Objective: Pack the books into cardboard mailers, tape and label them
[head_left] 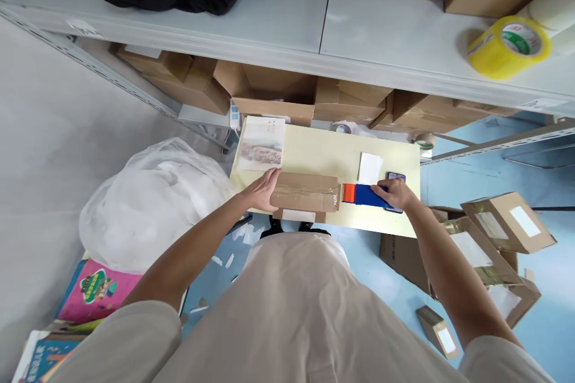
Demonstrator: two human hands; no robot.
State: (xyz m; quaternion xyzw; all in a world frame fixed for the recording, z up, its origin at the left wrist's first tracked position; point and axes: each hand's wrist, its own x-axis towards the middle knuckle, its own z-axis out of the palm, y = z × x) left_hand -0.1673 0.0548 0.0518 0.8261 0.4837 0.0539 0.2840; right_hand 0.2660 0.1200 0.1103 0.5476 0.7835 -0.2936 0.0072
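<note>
A long cardboard box lies across the front of the pale yellow table, with shiny clear tape along its top and right end. My left hand grips the box's left end, thumb on the near side and fingers on the far side. In my right hand is a blue tape dispenser with an orange front, fingers wrapped round its right end. The orange end points at the box's right end, a small gap apart. Partly behind my right hand is a phone.
On the table lie a printed booklet and white paper slips. A shelf with a yellow tape roll spans the far side. A white plastic bag bulges at left; cardboard boxes pile up at right.
</note>
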